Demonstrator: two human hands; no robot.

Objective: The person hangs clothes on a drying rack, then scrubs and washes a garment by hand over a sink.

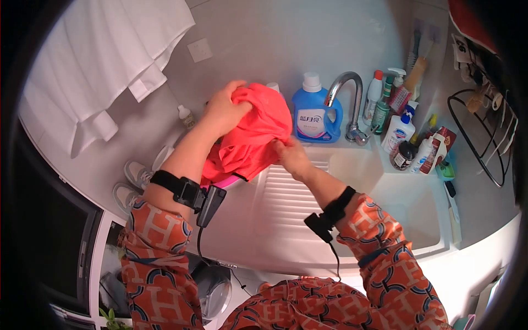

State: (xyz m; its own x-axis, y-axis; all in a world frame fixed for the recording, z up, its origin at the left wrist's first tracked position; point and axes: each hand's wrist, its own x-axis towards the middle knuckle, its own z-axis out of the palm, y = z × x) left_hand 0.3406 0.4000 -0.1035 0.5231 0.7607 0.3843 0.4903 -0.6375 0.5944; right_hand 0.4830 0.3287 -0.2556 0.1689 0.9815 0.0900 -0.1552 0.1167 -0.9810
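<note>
A bright coral-red garment (pixel 256 124), bunched and draped, hangs between my two hands over the left part of the sink counter. My left hand (pixel 226 111) grips its upper left side, with some fingers hidden behind the fabric. At its lower right edge, my right hand (pixel 294 159) pinches the cloth between closed fingers. A dark trim shows along the garment's lower edge. Beneath it, the rim of a pink basin (pixel 228 181) peeks out; most of that basin is hidden by the fabric.
Right of the garment stand a blue detergent bottle (pixel 312 124) and a chrome faucet (pixel 357 104). A ribbed washboard (pixel 289 201) adjoins the white sink (pixel 410 203). Several bottles and brushes line the right corner. White cloth (pixel 104 60) hangs upper left, above pale shoes (pixel 132 181).
</note>
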